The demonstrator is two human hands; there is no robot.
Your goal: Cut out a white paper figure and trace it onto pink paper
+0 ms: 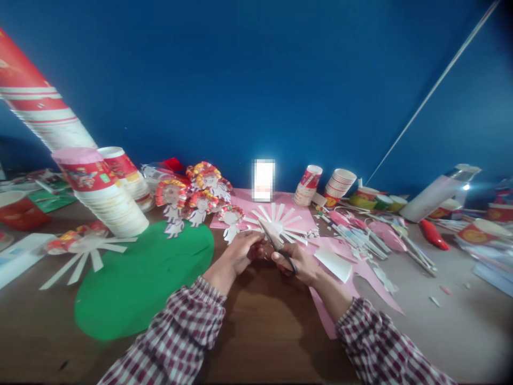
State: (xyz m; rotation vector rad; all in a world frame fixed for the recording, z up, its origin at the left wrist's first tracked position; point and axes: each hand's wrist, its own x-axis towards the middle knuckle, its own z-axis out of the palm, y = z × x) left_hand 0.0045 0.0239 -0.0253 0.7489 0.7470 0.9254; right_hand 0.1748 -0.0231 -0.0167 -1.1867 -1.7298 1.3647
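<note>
My right hand (298, 263) is closed round the black handles of a pair of scissors (273, 235), whose metal blades point up and to the left. My left hand (245, 251) is beside the blades with its fingers curled together; whatever they may pinch is hidden or too small to name. Just behind both hands, a paper cup cut into white spread strips (286, 215) lies on a pink sheet (236, 200). Left of it stand several white paper figures with red and yellow curled rims (202, 202).
A green paper shape (148, 283) covers the table at left, below a leaning stack of paper cups (120, 206). More cup stacks (340, 187) stand at the back right. Pens (360, 238), pink paper scraps (380, 283) and a white bottle (433, 195) lie or stand on the right.
</note>
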